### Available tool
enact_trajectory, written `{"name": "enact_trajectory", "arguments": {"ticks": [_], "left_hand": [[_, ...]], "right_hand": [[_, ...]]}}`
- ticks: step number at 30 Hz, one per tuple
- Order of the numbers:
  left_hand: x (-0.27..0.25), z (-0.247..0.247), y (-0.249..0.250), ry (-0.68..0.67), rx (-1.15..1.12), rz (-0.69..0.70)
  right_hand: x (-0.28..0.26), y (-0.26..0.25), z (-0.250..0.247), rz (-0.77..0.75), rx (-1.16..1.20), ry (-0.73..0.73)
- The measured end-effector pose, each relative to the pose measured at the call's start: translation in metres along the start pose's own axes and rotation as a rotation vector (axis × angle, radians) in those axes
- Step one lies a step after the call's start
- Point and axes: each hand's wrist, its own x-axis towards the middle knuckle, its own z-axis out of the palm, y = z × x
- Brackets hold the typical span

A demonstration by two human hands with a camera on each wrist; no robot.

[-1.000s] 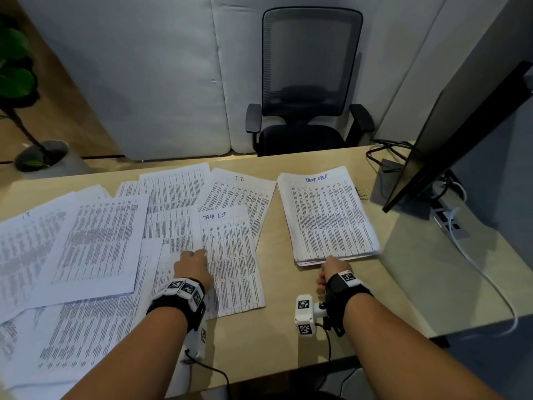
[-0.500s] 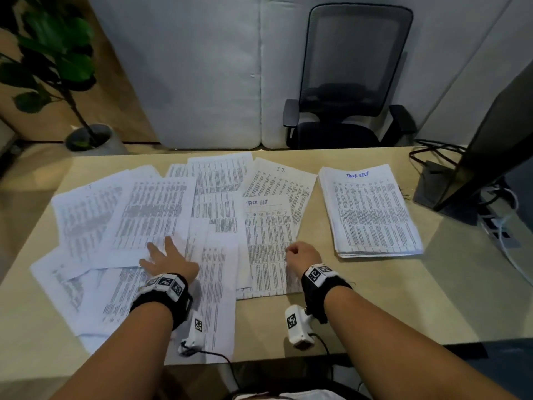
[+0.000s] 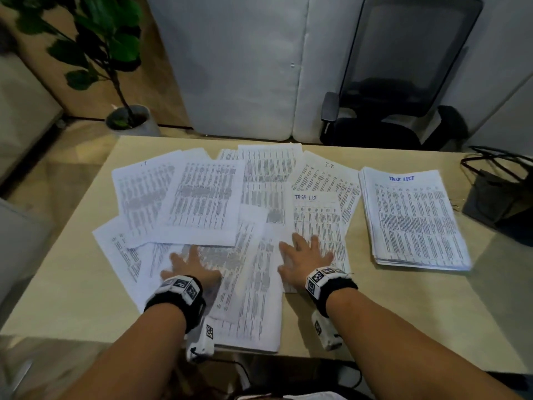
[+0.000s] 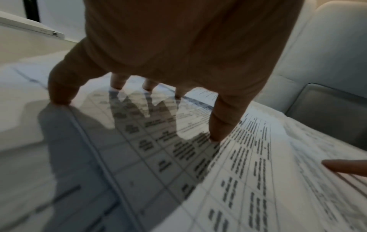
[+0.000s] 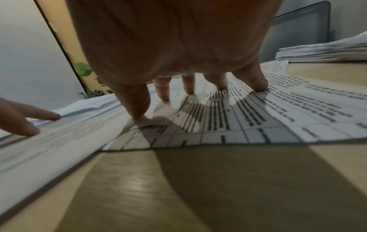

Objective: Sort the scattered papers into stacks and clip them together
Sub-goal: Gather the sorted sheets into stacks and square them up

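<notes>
Down at frame centre, both hands have come off the stack (image 3: 415,217) at right; left hand (image 3: 191,265) and right hand (image 3: 307,255) press flat, fingers spread, gripping nothing, on the scattered papers (image 3: 202,197); next sheets being gathered, I'd say.

"TASK LIST" is handwritten in blue ink at the top of the sheet (image 3: 317,223) whose lower part lies under the right hand (image 3: 307,259), just beyond its fingertips. The same words, "TASK LIST", in blue, head the top page of the neat stack (image 3: 415,220) well to the right of that hand. "T.T." is written at the top of a tilted sheet (image 3: 326,176) farther out, beyond the right hand. A similar short mark tops a sheet (image 3: 144,186) beyond the left hand (image 3: 190,265), too faint to read. The printed tables on all pages are too blurred to read.
</notes>
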Motion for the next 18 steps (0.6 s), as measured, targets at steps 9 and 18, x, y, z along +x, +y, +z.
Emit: {"name": "enact_trajectory", "arguments": {"ticks": [9,18], "left_hand": [[0.011,-0.022,0.039,0.245,-0.044,0.096],[0.053,-0.049,0.019,0.323,-0.149,0.072]], "right_hand": [[-0.01,0.021,-0.012,0.071,0.141,0.393],[0.007,-0.02,-0.001,0.246,0.846,0.119]]}}
